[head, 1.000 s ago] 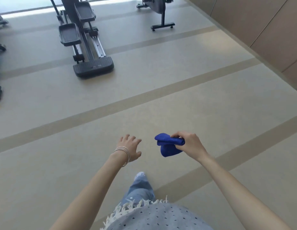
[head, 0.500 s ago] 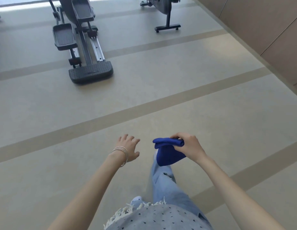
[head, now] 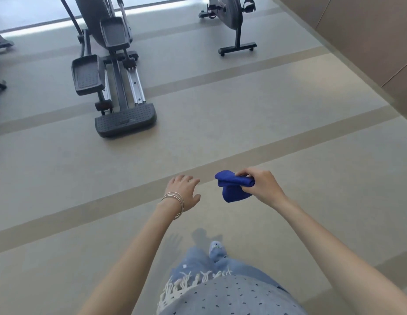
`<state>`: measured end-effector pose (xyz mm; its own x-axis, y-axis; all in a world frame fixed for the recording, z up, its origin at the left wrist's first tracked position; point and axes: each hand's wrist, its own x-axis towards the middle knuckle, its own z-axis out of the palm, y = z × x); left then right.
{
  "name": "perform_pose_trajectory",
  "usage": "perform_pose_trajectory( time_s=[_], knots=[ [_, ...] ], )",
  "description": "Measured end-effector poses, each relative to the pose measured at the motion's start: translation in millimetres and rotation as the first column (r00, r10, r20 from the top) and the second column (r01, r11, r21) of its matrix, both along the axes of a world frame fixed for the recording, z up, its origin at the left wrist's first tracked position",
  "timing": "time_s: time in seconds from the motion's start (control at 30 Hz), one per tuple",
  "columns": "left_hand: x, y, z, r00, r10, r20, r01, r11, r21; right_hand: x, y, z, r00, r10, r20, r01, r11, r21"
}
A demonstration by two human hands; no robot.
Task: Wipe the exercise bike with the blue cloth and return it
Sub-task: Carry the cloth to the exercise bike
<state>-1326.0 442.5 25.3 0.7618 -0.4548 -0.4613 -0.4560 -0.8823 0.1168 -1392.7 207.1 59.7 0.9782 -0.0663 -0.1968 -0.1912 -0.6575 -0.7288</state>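
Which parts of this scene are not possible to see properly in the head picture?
All in the head view:
- Bike: the seat and handlebars are cut off by the top edge.
- Elliptical: its upper part is cut off by the top edge.
- Cloth: one end is hidden inside the right hand.
- Left machine: cut off by the left edge, so its type cannot be told.
- The place where the cloth goes back is not in view.

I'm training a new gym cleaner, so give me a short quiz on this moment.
1. Which hand grips the blue cloth? A left, B right.
2. True or false: the cloth is not yet touching the exercise bike.
3. Fill in: the left hand is ____ and holds nothing.
Key: 1 B, the right hand; 2 true; 3 open.
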Motion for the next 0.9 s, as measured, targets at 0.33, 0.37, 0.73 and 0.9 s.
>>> perform_pose_trajectory(
  time_s=[0.33, 0.37, 0.73, 0.9],
  knots=[
    [129, -43, -14, 0.999, 0.012, -0.032, -0.011, 0.999, 0.039, 116, -44, -14, 0.999, -0.016, -0.03, 0.017, 1.0, 0.023],
    [146, -47, -15, 0.999, 0.011, -0.035, -0.009, 0.999, 0.046, 133, -47, -14, 1.0, -0.015, -0.022, 0.016, 1.0, 0.027],
    [368, -84, 7, 0.999, -0.05, 0.021, 0.049, 0.997, 0.063, 356, -80, 6, 0.999, 0.01, 0.039, -0.005, 0.994, -0.113],
    [438, -95, 9, 0.996, -0.075, 0.043, 0.071, 0.994, 0.083, 421, -90, 7, 0.999, -0.009, 0.044, 0.013, 0.996, -0.084]
  ],
)
